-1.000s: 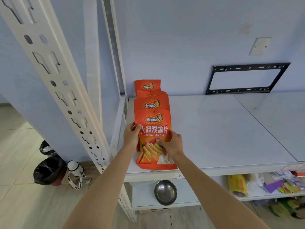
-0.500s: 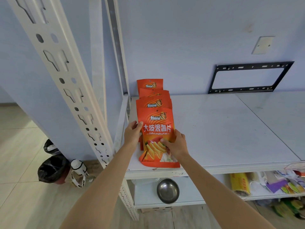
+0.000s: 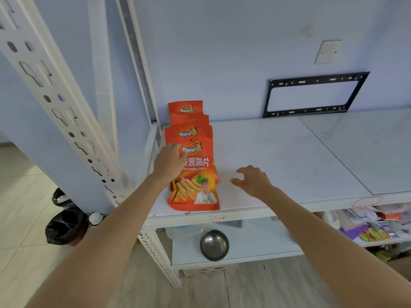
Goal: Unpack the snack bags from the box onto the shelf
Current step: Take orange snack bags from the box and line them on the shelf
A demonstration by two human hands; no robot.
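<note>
We see four snack bags (image 3: 193,174) overlapping in a row at the shelf's (image 3: 278,156) left end; a bowl (image 3: 214,245) sits on the tier below.

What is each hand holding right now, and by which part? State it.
The left hand rests on the upper left of the front snack bag, fingers over its top corner; a closed grip cannot be confirmed. The right hand is open above the shelf, holding nothing.

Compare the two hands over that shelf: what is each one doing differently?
The left hand rests on the upper corner of the front snack bag; the right hand touches no bag. The left hand's fingers curl over the packet; the right hand's fingers are spread, open above the bare shelf. Both reach in from below, palms down.
</note>
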